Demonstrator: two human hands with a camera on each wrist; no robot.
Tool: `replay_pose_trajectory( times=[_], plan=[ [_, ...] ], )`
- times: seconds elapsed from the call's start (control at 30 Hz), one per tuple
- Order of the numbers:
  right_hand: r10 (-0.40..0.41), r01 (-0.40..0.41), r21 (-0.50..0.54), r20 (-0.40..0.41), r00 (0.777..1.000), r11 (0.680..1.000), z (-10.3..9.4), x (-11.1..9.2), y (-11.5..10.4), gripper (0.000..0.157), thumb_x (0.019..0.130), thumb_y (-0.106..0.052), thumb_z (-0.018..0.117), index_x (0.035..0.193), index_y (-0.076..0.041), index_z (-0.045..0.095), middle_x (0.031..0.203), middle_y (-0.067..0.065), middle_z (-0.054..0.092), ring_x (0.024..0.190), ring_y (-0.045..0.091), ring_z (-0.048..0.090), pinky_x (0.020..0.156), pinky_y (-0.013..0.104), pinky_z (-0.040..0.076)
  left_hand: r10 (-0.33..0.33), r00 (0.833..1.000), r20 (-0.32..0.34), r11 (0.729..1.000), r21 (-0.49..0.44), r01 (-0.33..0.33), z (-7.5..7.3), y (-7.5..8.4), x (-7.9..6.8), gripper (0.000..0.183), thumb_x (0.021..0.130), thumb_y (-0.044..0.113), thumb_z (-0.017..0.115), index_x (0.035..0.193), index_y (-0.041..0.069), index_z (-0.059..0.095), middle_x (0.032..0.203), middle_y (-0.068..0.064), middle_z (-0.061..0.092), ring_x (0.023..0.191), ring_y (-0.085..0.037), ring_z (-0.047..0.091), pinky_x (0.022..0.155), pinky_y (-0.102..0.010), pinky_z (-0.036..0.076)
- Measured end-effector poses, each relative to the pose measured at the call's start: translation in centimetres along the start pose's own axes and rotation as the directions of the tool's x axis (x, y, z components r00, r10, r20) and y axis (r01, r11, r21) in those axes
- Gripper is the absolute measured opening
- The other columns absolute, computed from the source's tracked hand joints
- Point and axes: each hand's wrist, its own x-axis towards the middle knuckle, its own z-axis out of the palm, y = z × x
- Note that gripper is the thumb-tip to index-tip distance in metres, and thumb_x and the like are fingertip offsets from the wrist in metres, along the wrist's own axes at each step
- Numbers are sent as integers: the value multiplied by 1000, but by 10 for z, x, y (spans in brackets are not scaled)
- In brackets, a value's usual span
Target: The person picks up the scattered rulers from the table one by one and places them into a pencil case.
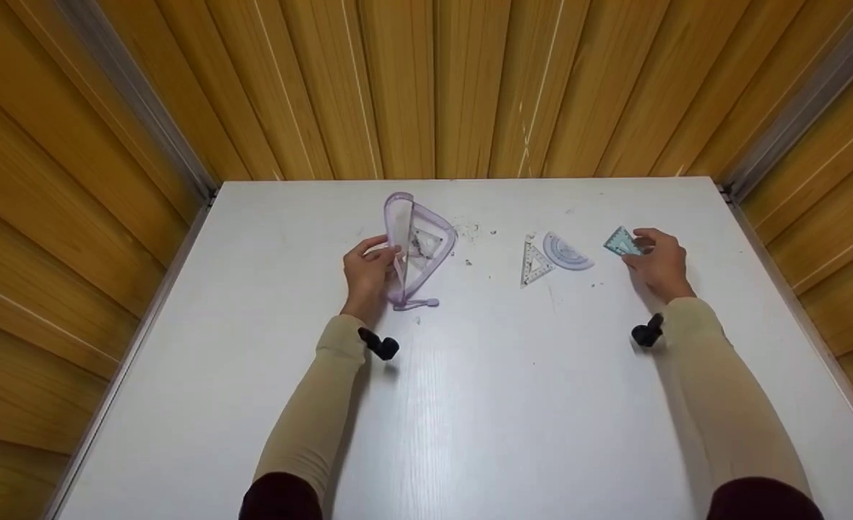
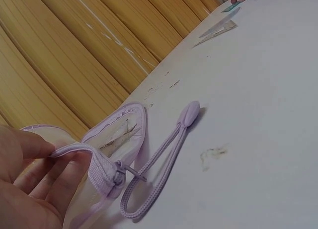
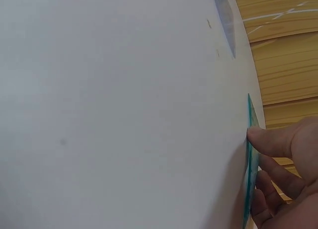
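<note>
My left hand point(image 1: 370, 273) pinches the near flap of a clear zip pouch point(image 1: 440, 279) with lilac edging, holding its mouth apart. A set square point(image 1: 423, 245) shows inside the pouch. From its zip hangs a lilac cord pull point(image 2: 190, 114). Over at the right, my right hand point(image 1: 661, 263) grips a teal-edged set square point(image 1: 620, 240) between thumb and fingers; the right wrist view shows this teal set square point(image 3: 251, 162) edge-on. Between the hands, a clear set square point(image 1: 534, 264) and a bluish protractor point(image 1: 567, 253) lie side by side on the table.
The white table point(image 1: 469, 404) meets a wood-patterned wall point(image 1: 462, 87) along its back edge. Small dark marks or crumbs point(image 1: 473, 230) dot the surface right of the pouch. Metal rails point(image 1: 133, 325) run along the table's sides.
</note>
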Motion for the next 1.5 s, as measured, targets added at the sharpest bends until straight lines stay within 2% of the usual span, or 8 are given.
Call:
replay_pose_trajectory(
  times=[0.17,0.37,0.57,0.83,1.03,1.27,1.37,1.5],
  plan=[
    [33,-32,-9,48,998,999,-1,0,0,61,92,-6,66,147,-2,39,142,24,45,121,38,43,104,53,35,-5,1000,-3,1000,17,5,-1,-3,-1,33,87,7,73,119,2,66,94,-14,73,78,-24,70,61,-27,54],
    [2,0,-20,69,998,1000,-5,2,-4,62,91,-3,66,146,-3,40,140,25,45,118,38,43,102,53,36,23,1000,-1,999,28,-23,-1,-3,0,33,87,8,74,118,2,67,93,-14,74,76,-24,70,60,-28,54],
    [-13,18,-50,99,995,999,-11,3,-3,65,89,-5,69,147,-4,40,138,28,45,120,41,44,101,56,36,0,1000,9,1000,2,0,-2,-3,0,35,88,6,72,121,0,65,95,-15,73,74,-22,69,58,-25,53],
    [47,-43,-33,120,992,999,-17,3,-2,71,89,-4,68,150,-4,33,138,29,46,123,43,45,102,56,39,-8,1000,10,1000,-26,8,-2,-4,-1,36,87,5,72,122,-2,64,95,-17,73,74,-23,69,57,-25,53],
    [82,-83,10,80,993,997,-21,0,-2,61,94,-6,62,149,-5,37,132,25,54,120,38,52,99,49,45,10,1000,3,1000,-18,-10,-2,-4,0,36,87,6,73,121,-2,65,97,-19,72,80,-28,71,59,-27,54],
    [90,-91,30,32,995,995,-24,-1,-2,54,96,-10,61,146,-7,43,130,22,58,111,32,60,72,21,53,6,1000,6,1000,-20,-6,-2,-3,-1,35,88,5,72,121,-2,64,97,-19,72,83,-30,71,61,-27,55],
    [104,-105,64,21,994,992,-24,-2,-2,53,96,-11,61,146,-10,43,132,20,58,109,30,61,69,19,54,-4,1000,5,1000,-21,4,-2,-2,-2,35,88,6,72,122,-1,64,97,-18,73,83,-29,71,61,-28,55],
    [100,-99,90,-12,995,991,-25,-4,1,53,95,-12,64,145,-12,47,129,17,60,102,25,64,68,23,56,-20,1000,0,1000,-19,20,-1,-2,-1,35,88,6,72,122,-2,64,97,-17,73,82,-28,72,60,-27,55]
  ],
)
